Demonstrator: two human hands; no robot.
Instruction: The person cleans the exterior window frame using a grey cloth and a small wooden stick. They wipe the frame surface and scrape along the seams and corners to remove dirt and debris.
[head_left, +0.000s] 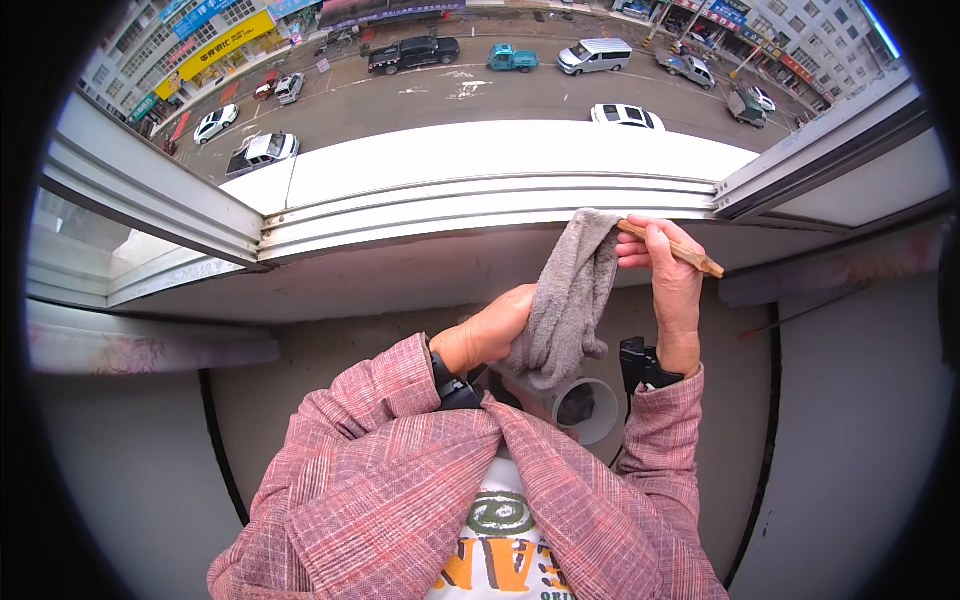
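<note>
A grey cloth (574, 300) hangs in folds in front of the window track. My left hand (499, 322) grips its left side, with the fingers hidden behind or within the fabric. In my right hand (664, 247) is a short wooden stick (697, 259), held between thumb and fingers. The stick's far end meets the top corner of the cloth; whether it runs inside the fabric is hidden. Below the cloth stands a white bucket (607, 421) with something dark grey in it.
A white window sill with sliding tracks (480, 196) runs across ahead, beside a left sash frame (150, 180) and a right sash frame (825, 150). Beyond the opening, a street (510, 97) with vehicles lies far below. Rolled fabric (150, 349) sits under the left sash.
</note>
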